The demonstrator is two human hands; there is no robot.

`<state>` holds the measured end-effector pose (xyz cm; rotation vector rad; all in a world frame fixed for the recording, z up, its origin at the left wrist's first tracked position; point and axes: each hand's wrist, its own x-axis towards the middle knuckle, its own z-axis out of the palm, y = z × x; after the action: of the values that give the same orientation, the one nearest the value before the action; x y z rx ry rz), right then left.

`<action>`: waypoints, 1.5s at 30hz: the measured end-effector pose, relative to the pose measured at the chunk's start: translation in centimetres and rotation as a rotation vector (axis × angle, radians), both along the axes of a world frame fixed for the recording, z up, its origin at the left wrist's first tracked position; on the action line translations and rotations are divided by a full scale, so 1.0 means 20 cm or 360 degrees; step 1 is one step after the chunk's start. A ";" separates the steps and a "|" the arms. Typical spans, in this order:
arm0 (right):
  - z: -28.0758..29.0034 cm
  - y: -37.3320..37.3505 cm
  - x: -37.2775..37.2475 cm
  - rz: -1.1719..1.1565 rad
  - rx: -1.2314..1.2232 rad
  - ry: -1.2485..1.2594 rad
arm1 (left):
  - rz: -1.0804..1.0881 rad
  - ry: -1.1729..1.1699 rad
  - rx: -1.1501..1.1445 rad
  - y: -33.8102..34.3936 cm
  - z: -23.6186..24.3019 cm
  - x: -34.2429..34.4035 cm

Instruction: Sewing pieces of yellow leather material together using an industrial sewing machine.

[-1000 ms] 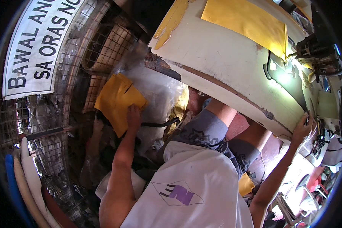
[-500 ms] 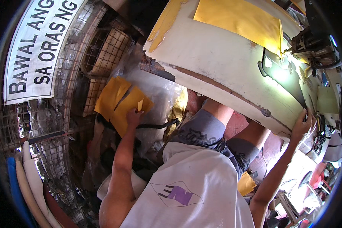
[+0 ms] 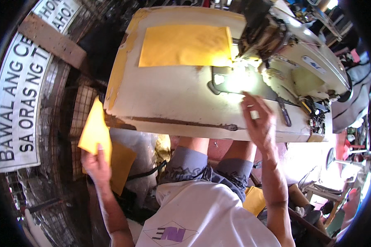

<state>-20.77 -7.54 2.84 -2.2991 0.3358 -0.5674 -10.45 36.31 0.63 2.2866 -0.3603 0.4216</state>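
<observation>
My left hand grips a yellow sheet at the left, beside the table. Below it, more yellow sheets lie on clear plastic. My right hand hovers over the front of the white worktable, its fingers loosely bent and apart, slightly blurred, just below a brightly lit plate. A sewing machine stands at the table's right. Another yellow piece lies flat on the tabletop, its right end at the machine's needle area, where glare hides detail.
A wire mesh wall with printed signs and a wooden plank lines the left. A black tool lies right of my right hand. More yellow sheets are beside my right thigh, with clutter behind.
The view has swung up toward the tabletop. My left hand has lifted a yellow sheet from the pile. My right hand has left the table's right edge and moved leftward toward the lit plate.
</observation>
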 end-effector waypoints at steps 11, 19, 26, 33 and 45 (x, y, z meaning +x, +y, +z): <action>0.04 -0.30 0.15 0.0065 0.0225 0.0634 | -0.1433 -0.0234 0.0420 -1.58 -0.04 -0.19; -0.01 -0.41 0.14 0.0207 0.0121 0.0595 | -0.1570 0.0064 -0.0036 -1.63 -0.06 0.06; 0.01 -0.41 0.11 0.0260 0.0062 0.0305 | -0.1801 -0.0327 0.0386 -1.74 -0.01 0.52; -0.06 -0.44 0.10 0.0269 -0.0045 0.0325 | -0.1964 -0.0025 0.0511 -1.81 0.04 0.59; -0.09 -0.35 0.01 0.0429 -0.0741 0.0009 | -0.2146 -0.0666 0.0516 -1.74 0.05 0.58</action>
<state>-20.49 -14.64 0.94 -2.7311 -0.1221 -0.5428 1.14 1.54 1.60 1.6788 -2.0838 0.1036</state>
